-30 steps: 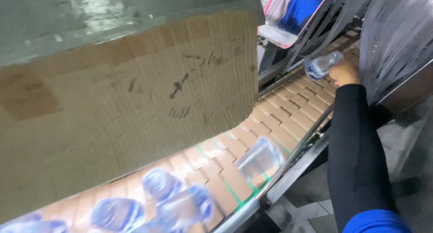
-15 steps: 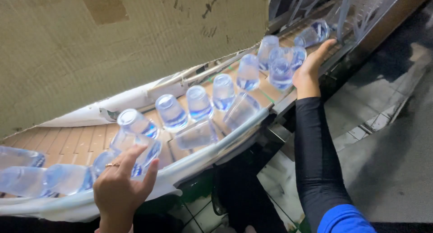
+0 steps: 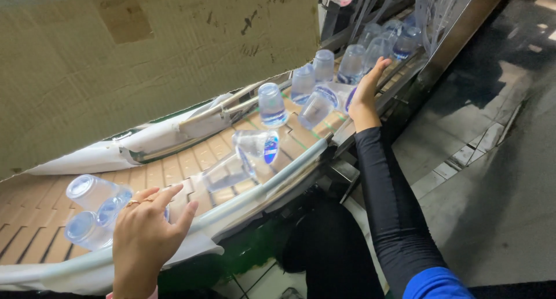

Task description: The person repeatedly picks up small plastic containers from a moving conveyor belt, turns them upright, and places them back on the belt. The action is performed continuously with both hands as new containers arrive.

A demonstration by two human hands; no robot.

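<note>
along the curved conveyor belt (image 3: 174, 168), tan slatted surface with pale guide rail on the near edge:
- left hand (image 3: 145, 235), lower left, fingers spread wide, holding nothing; hovers over the rail just beside a cluster of clear plastic cups (image 3: 92, 209); fingertips hide part of the cluster, so the cup count there is unclear; wrist cut off by the frame bottom
- right hand (image 3: 366, 93), black sleeve with blue upper part, palm open and fingers extended, pressed against the side of a tipped cup (image 3: 324, 105) at the far end of the belt; not closed round it
- two fallen cups (image 3: 243, 157) mid-belt, lying on their sides, touching each other, one showing a blue lid
- upright cup (image 3: 271, 104) standing inverted, alone, near the far rail
- further cups (image 3: 376, 41) crowded toward the machine mouth at top; transparent, overlapping, outlines hard to separate
- cardboard sheet (image 3: 145, 61) covers the upper left, hiding whatever lies behind the belt
- dark floor (image 3: 492, 160) at right, wet-looking, detail blurred
</note>
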